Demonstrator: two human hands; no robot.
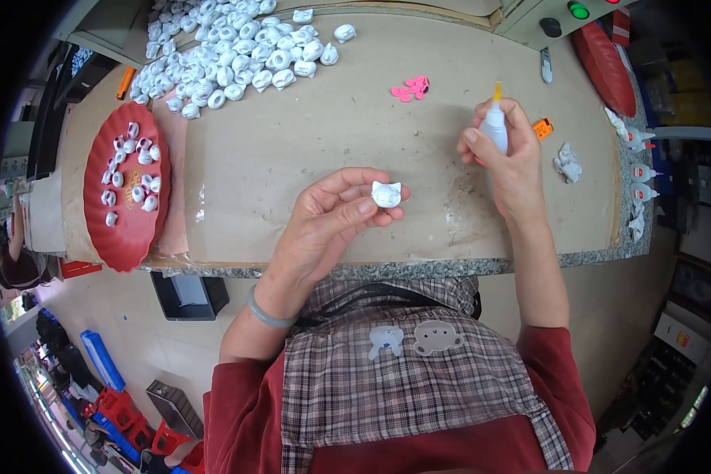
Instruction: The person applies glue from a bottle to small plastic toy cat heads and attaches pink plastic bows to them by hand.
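Between the thumb and fingers of my left hand point(336, 213) is a small white cat-head piece point(386, 195) with two pointed ears, held above the middle of the table. My right hand point(509, 154) is wrapped round a white squeeze bottle point(494, 126) with a yellow tip pointing up and away from me. The bottle is apart from the cat-head piece. Beyond my hands, several small pink pieces point(411, 89) lie in a loose cluster on the brown table covering point(308, 142).
A big heap of white pieces point(245, 55) covers the far left. Left stands a red scalloped tray point(107, 229) with several pink-and-white pieces. Near my right hand lie an orange cutter point(543, 129) and crumpled tissue point(568, 163). Several bottles point(642, 172) line the right edge.
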